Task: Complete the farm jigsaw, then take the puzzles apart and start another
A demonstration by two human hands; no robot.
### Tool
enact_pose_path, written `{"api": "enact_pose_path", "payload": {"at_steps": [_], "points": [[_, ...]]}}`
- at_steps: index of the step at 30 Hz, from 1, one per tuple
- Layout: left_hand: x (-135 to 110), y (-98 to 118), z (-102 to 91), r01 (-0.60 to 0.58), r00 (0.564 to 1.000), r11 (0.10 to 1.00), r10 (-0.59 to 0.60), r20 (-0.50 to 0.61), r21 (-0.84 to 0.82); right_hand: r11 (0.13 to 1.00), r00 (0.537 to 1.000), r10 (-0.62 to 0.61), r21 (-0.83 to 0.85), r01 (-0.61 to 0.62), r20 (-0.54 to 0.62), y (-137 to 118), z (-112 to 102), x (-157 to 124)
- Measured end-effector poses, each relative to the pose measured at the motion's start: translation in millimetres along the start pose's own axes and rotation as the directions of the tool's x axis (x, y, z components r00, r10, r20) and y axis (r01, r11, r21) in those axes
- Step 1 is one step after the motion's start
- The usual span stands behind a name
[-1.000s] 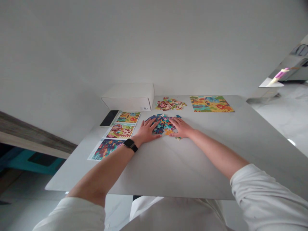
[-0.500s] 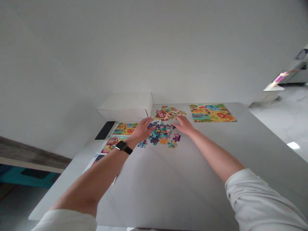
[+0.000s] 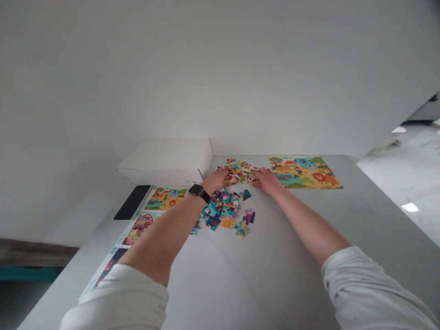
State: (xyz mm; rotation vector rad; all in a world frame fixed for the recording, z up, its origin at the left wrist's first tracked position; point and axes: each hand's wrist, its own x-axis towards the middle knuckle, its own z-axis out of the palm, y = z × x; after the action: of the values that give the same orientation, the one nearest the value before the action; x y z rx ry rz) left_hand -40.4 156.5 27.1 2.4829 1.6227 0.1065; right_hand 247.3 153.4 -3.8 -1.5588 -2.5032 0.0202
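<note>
A pile of red, cream and yellow jigsaw pieces (image 3: 240, 170) lies near the wall at the back of the table. My left hand (image 3: 220, 178) rests on its left side with the fingers spread, and my right hand (image 3: 265, 180) touches its right side, fingers stretched out. Neither hand grips a piece that I can make out. Closer to me is a second pile of blue and teal jigsaw pieces (image 3: 223, 206), partly behind my left wrist. A purple jigsaw piece (image 3: 248, 215) and a few others lie at its edge.
A finished-looking animal picture puzzle (image 3: 302, 173) lies at the back right. At the left stand a white box (image 3: 168, 156), a black phone (image 3: 132, 203) and a printed picture sheet (image 3: 140, 227), partly under my left arm. The white table (image 3: 220, 275) meets the wall behind.
Both hands have moved forward from the blue pile to the red and cream pile at the back. The view has tilted and shifted slightly.
</note>
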Motion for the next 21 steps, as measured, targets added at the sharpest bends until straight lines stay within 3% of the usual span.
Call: {"api": "enact_pose_path", "payload": {"at_steps": [7,16,19,21], "points": [[7.7,-1.1,5.0,-0.062,0.998,0.996,0.061,-0.022,-0.061,0.998,0.999,-0.048,0.03,0.049,-0.017,5.3,3.5,9.7],[22.3,0.1,3.6,-0.091,0.992,0.989,0.079,-0.095,-0.119,0.999,1.0,0.014,0.042,-0.014,0.011,8.8,-2.7,23.7],[9.2,1.3,-1.1,-0.098,0.985,0.976,0.068,-0.157,-0.196,0.998,1.0,0.023,0.062,-0.022,-0.014,2.7,-7.7,14.9],[-13.6,0.9,-5.3,-0.118,0.977,0.967,0.073,-0.198,-0.225,0.994,0.998,-0.006,0.107,0.013,-0.065,-5.7,-11.7,-3.8]]}}
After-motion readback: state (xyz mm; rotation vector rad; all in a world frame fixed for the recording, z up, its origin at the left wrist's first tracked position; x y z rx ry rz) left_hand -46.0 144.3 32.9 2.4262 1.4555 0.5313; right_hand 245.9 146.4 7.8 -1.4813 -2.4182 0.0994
